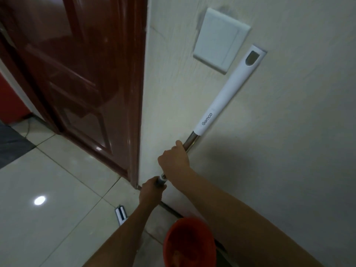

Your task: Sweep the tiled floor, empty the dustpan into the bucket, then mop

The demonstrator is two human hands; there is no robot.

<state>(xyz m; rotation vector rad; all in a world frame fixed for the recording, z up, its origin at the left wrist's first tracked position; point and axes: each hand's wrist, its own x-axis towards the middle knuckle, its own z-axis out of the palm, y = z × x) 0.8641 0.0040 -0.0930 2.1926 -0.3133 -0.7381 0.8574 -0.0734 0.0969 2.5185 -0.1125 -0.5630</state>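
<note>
A mop leans against the cream wall, with its white upper handle (223,97) up by a wall plate and a steel shaft below. My right hand (174,158) is closed around the steel shaft just under the white grip. Lower down, my left hand (152,191) grips the shaft at a grey collar. The white mop head (121,214) rests on the tiled floor (48,189), partly hidden behind my left forearm. An orange bucket (189,241) stands on the floor by the wall, below my arms.
A dark red wooden door (81,74) and its frame stand to the left of the wall corner. A white blank wall plate (221,37) is mounted high on the wall. A dark grey mat (11,145) lies at the far left.
</note>
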